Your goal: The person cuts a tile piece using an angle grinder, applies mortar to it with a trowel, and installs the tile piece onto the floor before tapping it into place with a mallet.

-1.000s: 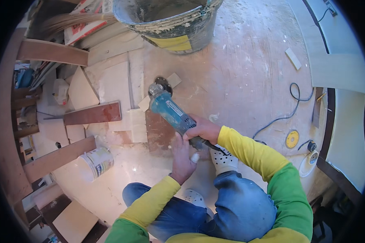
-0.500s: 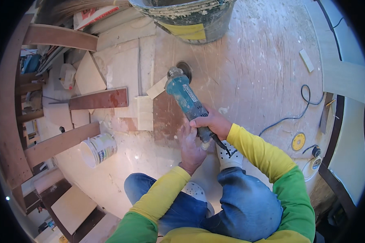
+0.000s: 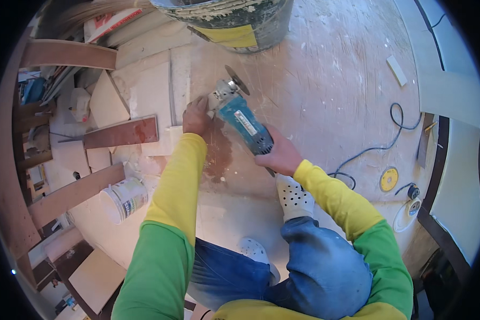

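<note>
My right hand [image 3: 280, 153] is closed around the rear body of a teal angle grinder [image 3: 242, 120]. The grinder points away and to the left, its metal head [image 3: 225, 89] at the far end. A thin dark cutting disc [image 3: 237, 80] stands tilted on edge above the board. Close beside the grinder head, my left hand [image 3: 197, 116] is closed with its fingers bent on a small pale tile strip [image 3: 212, 103], mostly hidden by the hand. Under both hands lies a scratched, dusty board [image 3: 314, 96].
A mortar-crusted bucket [image 3: 245, 29] stands beyond the grinder. A white pail [image 3: 124, 200] lies tipped at left, near a brown plank [image 3: 121, 132] and cut tiles [image 3: 109, 98]. A dark cord [image 3: 376, 148], a yellow disc [image 3: 389, 179] and a tile strip [image 3: 397, 70] lie at right.
My left hand has left the grinder's rear end and reached forward-left to the tile strip. The grinder has turned, so its disc now tilts up. My right hand still holds it.
</note>
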Available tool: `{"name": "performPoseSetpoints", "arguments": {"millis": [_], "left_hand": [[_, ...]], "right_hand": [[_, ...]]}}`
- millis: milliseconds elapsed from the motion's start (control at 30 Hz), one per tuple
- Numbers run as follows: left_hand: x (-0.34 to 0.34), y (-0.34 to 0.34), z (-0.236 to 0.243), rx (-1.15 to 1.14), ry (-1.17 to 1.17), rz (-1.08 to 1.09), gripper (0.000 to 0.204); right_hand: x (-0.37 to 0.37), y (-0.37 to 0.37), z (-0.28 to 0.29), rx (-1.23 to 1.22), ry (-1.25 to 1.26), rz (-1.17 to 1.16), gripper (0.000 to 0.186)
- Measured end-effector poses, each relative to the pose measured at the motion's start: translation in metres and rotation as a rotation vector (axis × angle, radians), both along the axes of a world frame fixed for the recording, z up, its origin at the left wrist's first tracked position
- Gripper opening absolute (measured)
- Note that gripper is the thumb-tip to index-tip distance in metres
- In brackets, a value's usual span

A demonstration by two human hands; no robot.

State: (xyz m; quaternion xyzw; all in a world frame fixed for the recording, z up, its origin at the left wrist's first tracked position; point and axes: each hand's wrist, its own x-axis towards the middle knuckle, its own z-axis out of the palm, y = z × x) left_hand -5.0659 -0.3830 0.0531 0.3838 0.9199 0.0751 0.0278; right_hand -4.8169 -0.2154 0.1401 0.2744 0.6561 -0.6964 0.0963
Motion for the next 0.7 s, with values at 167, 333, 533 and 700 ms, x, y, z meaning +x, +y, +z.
{"name": "performPoseSetpoints", "arguments": {"millis": [167,333,533,700], "left_hand": [[0.027,0.01,0.001,0.038,-0.243,-0.011,0.053],[0.031,0.016,0.003,0.08,-0.219,-0.032,0.046],[0.026,0.017,-0.004,0.051,-0.21,0.016,0.036],[0.027,0.022,0.003,0.025,-0.31,0.049,0.032]], "right_hand": [[-0.021,0.001,-0.016,0.191,-0.039,-0.007,0.077],[-0.044,-0.002,-0.022,0.203,-0.106,0.021,0.077],[-0.051,-0.006,-0.03,0.216,-0.102,0.017,0.08],[-0.05,-0.011,-0.036,0.245,-0.138,0.01,0.082]]}}
